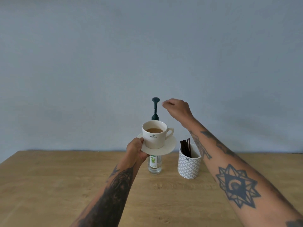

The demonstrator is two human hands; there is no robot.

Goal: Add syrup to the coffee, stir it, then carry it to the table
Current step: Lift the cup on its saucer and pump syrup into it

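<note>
A cream cup [154, 138] of light brown coffee stands on a cream saucer [168, 147]. My left hand [136, 149] holds the saucer by its left rim, lifted above the table in front of the syrup bottle [154, 166]. The bottle's dark green pump [155, 107] rises behind the cup, its head just above the cup's rim. My right hand [177, 108] hovers just right of the pump head, fingers loosely curled, holding nothing and not touching the pump. Most of the clear bottle is hidden behind the saucer.
A white patterned holder [189, 164] with several dark stir sticks [186, 147] stands right of the bottle. All of this rests on a wooden table [65, 185] against a plain grey wall.
</note>
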